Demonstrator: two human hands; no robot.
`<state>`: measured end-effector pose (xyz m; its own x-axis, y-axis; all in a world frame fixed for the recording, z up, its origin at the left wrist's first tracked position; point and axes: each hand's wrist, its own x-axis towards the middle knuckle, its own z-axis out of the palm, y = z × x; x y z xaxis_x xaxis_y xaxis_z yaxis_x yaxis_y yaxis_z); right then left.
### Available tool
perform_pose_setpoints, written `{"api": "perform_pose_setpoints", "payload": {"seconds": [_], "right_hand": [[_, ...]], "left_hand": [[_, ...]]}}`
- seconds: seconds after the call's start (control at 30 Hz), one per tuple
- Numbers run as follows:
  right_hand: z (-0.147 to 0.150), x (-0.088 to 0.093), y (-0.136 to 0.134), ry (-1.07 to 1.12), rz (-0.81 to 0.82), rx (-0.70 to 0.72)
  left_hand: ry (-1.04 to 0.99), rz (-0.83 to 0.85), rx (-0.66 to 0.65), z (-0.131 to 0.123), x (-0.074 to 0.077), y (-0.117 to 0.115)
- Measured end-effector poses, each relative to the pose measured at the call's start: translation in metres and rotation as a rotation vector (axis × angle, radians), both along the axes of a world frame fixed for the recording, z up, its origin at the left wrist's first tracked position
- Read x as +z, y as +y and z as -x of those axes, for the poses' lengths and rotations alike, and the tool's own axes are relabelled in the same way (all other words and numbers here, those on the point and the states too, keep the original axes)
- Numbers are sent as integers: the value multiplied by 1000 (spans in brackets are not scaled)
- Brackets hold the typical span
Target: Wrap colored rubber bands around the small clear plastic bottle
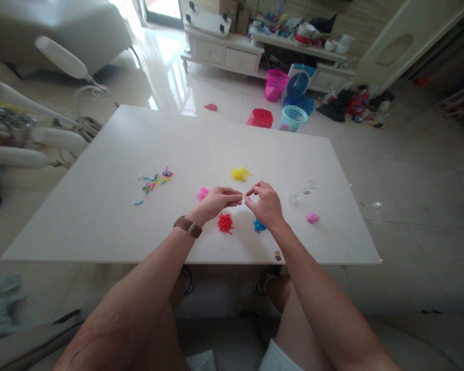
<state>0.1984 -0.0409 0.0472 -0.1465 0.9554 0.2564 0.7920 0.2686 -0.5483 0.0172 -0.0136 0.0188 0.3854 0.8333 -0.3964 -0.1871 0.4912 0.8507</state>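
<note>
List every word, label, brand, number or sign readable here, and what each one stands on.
None can be read.
Clear plastic container on the table: any print is too blurred to read.
Small yellow figure at the table's near edge: too small for any lettering to be told.
Tiny piece between the left hand and right hand: too small to tell.

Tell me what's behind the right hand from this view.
Blue pieces peek out from behind the right hand, near its wrist. Whether anything else lies there can't be seen; the hand covers that spot.
</note>
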Motion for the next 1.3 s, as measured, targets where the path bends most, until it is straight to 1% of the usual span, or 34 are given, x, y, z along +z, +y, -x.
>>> {"api": "perform_pose_setpoints", "payload": {"seconds": [0.1, 0.27, 0.37, 0.43, 0.53, 0.6, 0.7, 0.8, 0.93, 1.03, 1.1, 1.2, 1.3], "right_hand": [[-4, -2, -1, -7, 34, 8], [-14, -2, -5, 19, 102, 8], [-18, 1, -10, 31, 115, 24], [-21, 2, -13, 40, 117, 41], [-26, 3, -16, 47, 133, 46], [-29, 4, -16, 58, 148, 45], [-31, 4, -15, 76, 154, 46], [-32, 3, -13, 86, 146, 49], [-34, 3, -11, 88, 151, 57], [-36, 2, -11, 76, 155, 60], [-37, 2, -12, 69, 155, 67], [-37, 2, -16, 62, 157, 87], [-36, 1, -19, 67, 166, 125]], "left_hand": [[64, -33, 30, 3, -6, 1], [234, -128, 245, 15, -15, 5], [316, -176, 320, 14, -18, 17], [371, -204, 346, 6, -22, 32], [485, -234, 377, -13, -29, 63], [593, -276, 366, -28, -33, 84], [690, -313, 361, -48, -36, 109], [764, -339, 353, -62, -38, 123], [859, -369, 343, -67, -38, 124], [914, -399, 347, -55, -35, 116], [950, -420, 352, -37, -34, 108], [1031, -462, 355, 2, -35, 93], [1129, -478, 379, 54, -37, 73]]}}
